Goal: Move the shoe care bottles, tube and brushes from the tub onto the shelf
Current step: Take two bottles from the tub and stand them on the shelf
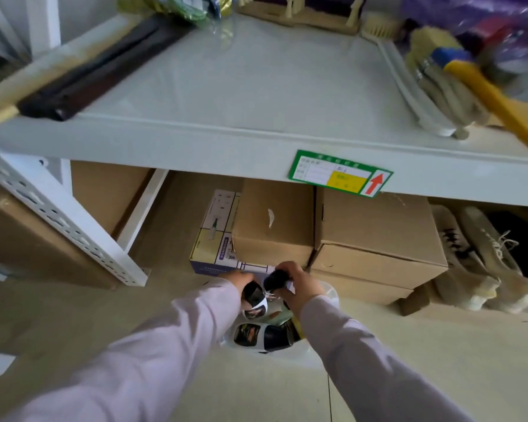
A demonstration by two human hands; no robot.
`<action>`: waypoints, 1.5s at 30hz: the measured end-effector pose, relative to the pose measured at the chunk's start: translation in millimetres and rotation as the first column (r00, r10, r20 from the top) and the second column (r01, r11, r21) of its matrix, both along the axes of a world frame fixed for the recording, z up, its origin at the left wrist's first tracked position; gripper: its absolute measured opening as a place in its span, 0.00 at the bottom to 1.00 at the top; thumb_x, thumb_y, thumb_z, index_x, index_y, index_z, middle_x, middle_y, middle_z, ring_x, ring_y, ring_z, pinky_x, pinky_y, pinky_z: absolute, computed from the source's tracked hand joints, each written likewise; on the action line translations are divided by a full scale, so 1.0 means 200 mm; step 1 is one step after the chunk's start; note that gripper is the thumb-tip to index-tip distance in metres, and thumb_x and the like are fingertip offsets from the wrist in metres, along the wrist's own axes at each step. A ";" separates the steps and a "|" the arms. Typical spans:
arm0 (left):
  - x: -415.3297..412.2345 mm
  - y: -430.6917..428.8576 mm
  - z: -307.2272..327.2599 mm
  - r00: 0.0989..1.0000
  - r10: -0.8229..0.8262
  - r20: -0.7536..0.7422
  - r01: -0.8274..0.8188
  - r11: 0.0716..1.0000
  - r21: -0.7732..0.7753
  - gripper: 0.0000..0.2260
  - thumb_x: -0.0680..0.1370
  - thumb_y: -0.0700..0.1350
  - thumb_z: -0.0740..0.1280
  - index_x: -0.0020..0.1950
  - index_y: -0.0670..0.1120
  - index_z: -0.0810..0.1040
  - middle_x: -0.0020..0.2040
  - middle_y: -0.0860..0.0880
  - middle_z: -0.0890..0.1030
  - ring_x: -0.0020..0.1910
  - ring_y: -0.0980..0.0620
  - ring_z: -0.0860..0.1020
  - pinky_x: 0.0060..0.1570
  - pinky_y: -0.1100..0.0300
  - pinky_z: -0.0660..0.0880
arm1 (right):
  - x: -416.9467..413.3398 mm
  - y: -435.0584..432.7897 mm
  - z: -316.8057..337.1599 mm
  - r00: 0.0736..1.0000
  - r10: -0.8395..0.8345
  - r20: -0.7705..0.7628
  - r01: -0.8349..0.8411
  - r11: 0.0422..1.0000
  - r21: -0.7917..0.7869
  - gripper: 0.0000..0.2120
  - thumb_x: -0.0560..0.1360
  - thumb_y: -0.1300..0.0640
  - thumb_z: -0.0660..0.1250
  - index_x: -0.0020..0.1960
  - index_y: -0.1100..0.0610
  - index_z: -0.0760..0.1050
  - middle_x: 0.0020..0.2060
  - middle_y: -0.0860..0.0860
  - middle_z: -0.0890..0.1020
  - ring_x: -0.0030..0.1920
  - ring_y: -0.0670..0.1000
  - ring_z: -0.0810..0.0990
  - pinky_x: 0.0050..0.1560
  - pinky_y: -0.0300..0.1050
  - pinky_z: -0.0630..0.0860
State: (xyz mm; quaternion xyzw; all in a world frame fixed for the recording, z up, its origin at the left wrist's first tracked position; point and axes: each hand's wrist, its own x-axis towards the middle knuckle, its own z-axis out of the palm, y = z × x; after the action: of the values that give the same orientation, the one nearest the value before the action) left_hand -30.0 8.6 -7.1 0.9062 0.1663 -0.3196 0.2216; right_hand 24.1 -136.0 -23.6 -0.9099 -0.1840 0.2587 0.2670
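Down on the floor below the shelf's front edge, both hands reach into a clear tub (329, 295). The left hand (237, 277) is wrapped around a dark bottle with a white label (254, 301); the right hand (299, 283) is closed on a second dark bottle (275, 281), its top tipped toward the left one. A third bottle (258, 335) lies on its side in the tub, with other items beneath the right wrist that I cannot make out.

Risks, as I judge them: the two held bottles sit almost touching, so lifting both at once could knock them together or loosen a grip. The shelf (226, 95) stands well above the tub, and its front edge overhangs the hands, so a straight lift could strike it. The tub looks light and could tip or drag along if a bottle catches its wall.

Bare space remains in the shelf's middle; brushes (439, 86) already crowd its right edge.

A green-bordered tag (340, 173) on the shelf's front edge carries a yellow block and a red arrow; its writing is too small to read. Bottle labels are blurred.
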 end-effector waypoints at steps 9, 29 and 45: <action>-0.12 0.09 0.57 0.907 0.127 0.402 -0.095 0.991 -0.099 0.23 0.66 0.46 0.77 0.59 0.57 0.76 0.56 0.53 0.81 0.54 0.50 0.80 0.59 0.53 0.77 | -0.01 -0.15 0.68 0.965 0.110 0.236 -0.183 0.931 0.314 0.20 0.71 0.61 0.69 0.61 0.50 0.70 0.54 0.54 0.80 0.54 0.54 0.80 0.58 0.51 0.77; -0.16 0.20 1.56 0.619 0.176 0.766 0.336 0.822 -0.460 0.21 0.57 0.53 0.73 0.48 0.69 0.79 0.48 0.61 0.84 0.51 0.61 0.82 0.46 0.63 0.80 | -0.09 -0.29 1.56 0.853 0.056 0.518 -0.350 0.798 0.491 0.16 0.65 0.43 0.65 0.53 0.36 0.72 0.48 0.37 0.81 0.44 0.39 0.82 0.42 0.27 0.76; 0.47 0.51 1.87 0.467 0.420 0.778 0.099 0.850 -0.518 0.21 0.73 0.29 0.67 0.65 0.41 0.74 0.46 0.51 0.81 0.41 0.63 0.80 0.55 0.56 0.80 | 0.67 0.32 1.88 0.851 -0.123 0.511 -0.187 0.838 0.512 0.15 0.72 0.60 0.69 0.58 0.56 0.74 0.52 0.56 0.83 0.51 0.56 0.81 0.59 0.53 0.75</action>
State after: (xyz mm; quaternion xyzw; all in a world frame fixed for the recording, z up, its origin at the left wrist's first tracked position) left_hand 64.9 109.7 366.3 0.8297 0.0310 0.1770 0.5286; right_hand 157.6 -73.0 352.2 -0.8279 -0.3311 -0.0576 0.4489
